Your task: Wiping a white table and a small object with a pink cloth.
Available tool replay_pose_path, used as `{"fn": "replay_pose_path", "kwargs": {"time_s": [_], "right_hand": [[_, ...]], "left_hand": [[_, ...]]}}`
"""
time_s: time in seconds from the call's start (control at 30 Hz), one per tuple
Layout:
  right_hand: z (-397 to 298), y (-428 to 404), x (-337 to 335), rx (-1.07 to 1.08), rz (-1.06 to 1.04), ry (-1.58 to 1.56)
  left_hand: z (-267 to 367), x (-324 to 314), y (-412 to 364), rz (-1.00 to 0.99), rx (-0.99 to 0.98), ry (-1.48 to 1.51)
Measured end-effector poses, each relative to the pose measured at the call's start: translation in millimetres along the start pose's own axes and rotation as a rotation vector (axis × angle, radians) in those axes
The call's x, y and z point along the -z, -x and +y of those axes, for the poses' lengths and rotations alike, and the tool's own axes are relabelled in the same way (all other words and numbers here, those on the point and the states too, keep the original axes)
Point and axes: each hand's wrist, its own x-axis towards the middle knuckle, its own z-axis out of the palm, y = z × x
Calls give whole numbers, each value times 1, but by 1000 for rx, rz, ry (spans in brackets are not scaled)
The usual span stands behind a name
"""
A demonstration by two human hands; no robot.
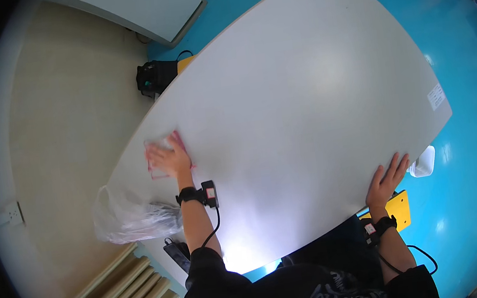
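My left hand (169,158) holds a thin white cloth with pink-red edging (177,139) down against the table top (278,112). The palm and fingers cover most of the cloth, and the hand is slightly blurred. To the right, my right hand (385,183) lies flat near the table's front edge, fingers apart, with nothing in it. A clear plastic bag (140,221) with a bundle inside sits on the table's left end, close to my left forearm. What the bundle is, I cannot tell.
A black device (177,254) lies by my left elbow. Below the right table edge is a white plastic bin (424,163), near a yellow chair (400,209). A black bag (157,76) stands beyond the far edge. Radiator fins (122,293) rise at lower left. A printed label (436,97) marks the right corner.
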Motion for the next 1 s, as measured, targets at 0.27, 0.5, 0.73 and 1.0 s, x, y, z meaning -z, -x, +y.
{"fn": "replay_pose_path", "kwargs": {"time_s": [0.27, 0.5, 0.73, 1.0], "right_hand": [[-3, -1, -1, 13, 7, -11], [1, 4, -4, 32, 5, -57], [6, -1, -6, 8, 23, -60], [2, -3, -6, 19, 44, -104]], "left_hand": [[120, -11, 53, 45, -201, 49], [287, 49, 235, -359, -1066, 798], [166, 44, 176, -298, -803, 467], [-42, 32, 106, -46, -121, -32]]}}
